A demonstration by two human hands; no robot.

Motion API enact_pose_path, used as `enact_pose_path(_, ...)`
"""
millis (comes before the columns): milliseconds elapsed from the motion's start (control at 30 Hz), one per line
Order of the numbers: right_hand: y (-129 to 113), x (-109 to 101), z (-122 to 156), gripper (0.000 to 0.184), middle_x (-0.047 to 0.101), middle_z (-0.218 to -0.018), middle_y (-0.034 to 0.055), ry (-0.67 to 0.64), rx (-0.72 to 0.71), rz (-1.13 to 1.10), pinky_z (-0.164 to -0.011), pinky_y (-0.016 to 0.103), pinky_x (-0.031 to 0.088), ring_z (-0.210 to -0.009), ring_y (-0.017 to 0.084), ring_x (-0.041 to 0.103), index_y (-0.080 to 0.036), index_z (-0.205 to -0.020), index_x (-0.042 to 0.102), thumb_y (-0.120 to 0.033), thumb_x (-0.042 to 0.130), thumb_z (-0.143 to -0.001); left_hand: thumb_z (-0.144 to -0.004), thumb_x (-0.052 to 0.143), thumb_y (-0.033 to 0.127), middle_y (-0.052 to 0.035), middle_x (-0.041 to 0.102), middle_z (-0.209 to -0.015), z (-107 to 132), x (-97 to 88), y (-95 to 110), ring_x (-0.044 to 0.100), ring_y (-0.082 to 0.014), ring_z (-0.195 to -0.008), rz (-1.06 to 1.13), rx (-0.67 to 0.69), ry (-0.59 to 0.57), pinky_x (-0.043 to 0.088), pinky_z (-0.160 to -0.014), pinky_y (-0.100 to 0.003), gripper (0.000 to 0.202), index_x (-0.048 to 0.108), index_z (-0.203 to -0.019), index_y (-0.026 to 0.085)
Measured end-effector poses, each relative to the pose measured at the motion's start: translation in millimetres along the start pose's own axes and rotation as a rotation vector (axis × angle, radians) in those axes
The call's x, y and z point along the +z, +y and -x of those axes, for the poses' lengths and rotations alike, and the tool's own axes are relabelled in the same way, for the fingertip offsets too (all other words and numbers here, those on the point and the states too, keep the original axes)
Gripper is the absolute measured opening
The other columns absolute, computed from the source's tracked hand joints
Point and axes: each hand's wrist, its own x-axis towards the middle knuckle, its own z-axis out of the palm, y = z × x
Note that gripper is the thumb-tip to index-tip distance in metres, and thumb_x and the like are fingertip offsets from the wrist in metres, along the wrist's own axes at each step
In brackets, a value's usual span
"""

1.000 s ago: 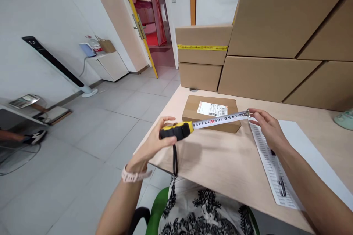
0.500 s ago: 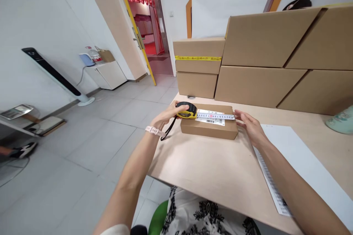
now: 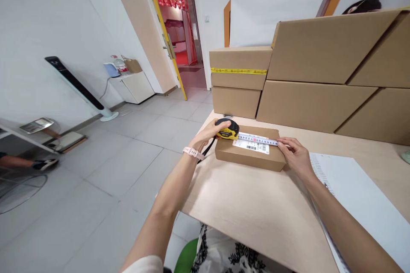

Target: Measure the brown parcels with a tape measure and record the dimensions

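Note:
A small brown cardboard box point(image 3: 250, 160) lies on the table, with a white printed label point(image 3: 253, 146) on its top. My left hand point(image 3: 211, 131) grips a black and yellow tape measure point(image 3: 228, 129) over the box's left end. The metal blade point(image 3: 256, 139) is drawn out to the right across the label, its numbers facing up. At the box's right end, my right hand point(image 3: 296, 153) pinches the blade's tip between thumb and fingers. A black strap point(image 3: 208, 148) hangs from the tape measure's case.
Stacked cardboard boxes point(image 3: 317, 104) line the table's back edge, one with yellow tape around it. A white spiral notebook point(image 3: 355, 187) lies right of my right hand. Behind the boxes shows the top of a person's head point(image 3: 363, 5). The table's left edge drops to a tiled floor.
My right hand has closed on the blade's tip; before, its fingers were apart beside the box's right end. The view has turned slightly left. My left hand keeps its hold on the tape measure.

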Motion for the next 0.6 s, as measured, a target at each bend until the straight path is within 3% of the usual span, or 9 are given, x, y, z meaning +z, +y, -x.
enact_pose_path(233,1.3,0.2,1.0,0.025,0.066,-0.109,0.0069,-0.009,0.014,0.037,-0.084,0.038,0.053,-0.102,0.023,0.062,-0.024,-0.089,0.076,-0.044,0.065,-0.08,-0.091,0.058,0.038,-0.0072,0.063,-0.11,2.7,-19.2,-11.6,0.063,-0.0185,-0.092,0.068,0.002,0.08,0.055,-0.078,-0.039,0.033,0.058,-0.115,0.016)
enact_pose_path(433,1.2,-0.8,3.7,0.029,0.065,-0.116,0.0065,-0.019,0.106,0.037,-0.085,0.037,0.053,-0.108,0.024,0.06,-0.025,-0.091,0.077,-0.049,0.065,-0.079,-0.092,0.056,0.04,-0.0085,0.061,-0.115,9.9,-55.6,-37.7,0.062,-0.0201,-0.096,0.155,-0.026,0.313,0.054,-0.082,-0.041,0.036,0.057,-0.119,0.016)
enact_pose_path(600,0.9,-0.6,7.9,0.033,0.065,-0.12,0.0058,-0.016,0.118,0.084,-0.089,0.037,0.05,-0.113,0.026,0.059,-0.026,-0.095,0.077,-0.051,0.06,-0.083,-0.092,0.056,0.04,-0.0083,0.062,-0.114,16.4,-64.9,-52.2,0.062,-0.0197,-0.095,0.195,-0.07,0.405,0.054,-0.081,-0.041,0.036,0.057,-0.118,0.016)
